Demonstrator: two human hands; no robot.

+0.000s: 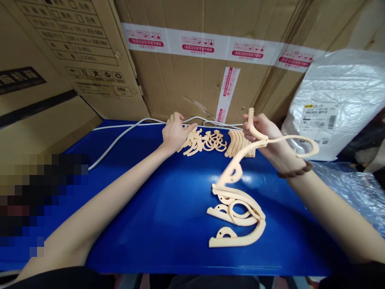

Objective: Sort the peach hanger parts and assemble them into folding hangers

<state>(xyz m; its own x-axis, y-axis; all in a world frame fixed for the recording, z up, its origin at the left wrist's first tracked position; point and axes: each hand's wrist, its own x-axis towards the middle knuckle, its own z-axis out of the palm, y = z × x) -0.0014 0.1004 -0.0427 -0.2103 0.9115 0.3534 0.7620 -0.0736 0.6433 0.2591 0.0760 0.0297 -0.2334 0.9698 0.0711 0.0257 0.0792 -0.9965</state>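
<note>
My right hand (264, 130) grips a cream-coloured folding clothes hanger (236, 162) by one of its arms. The other arm slants down toward the table, and the hook curves off to the right. Below it, folded hangers (240, 241) lie in a loose stack on the blue table. My left hand (177, 134) rests at the left edge of a pile of small arm pieces (194, 144), thumb apart from the fingers; its fingertips are partly hidden. Right of that pile lie loose hooks (215, 141), then a row of curved hanger arms (236, 144), partly behind my right hand.
Cardboard boxes (186, 80) wall the back and left of the blue table (144, 192). A white cable (116, 144) runs along the rear. On the right are a white plastic parcel (339, 92) and clear bubble wrap (349, 192). A blurred-out dark patch covers the left edge.
</note>
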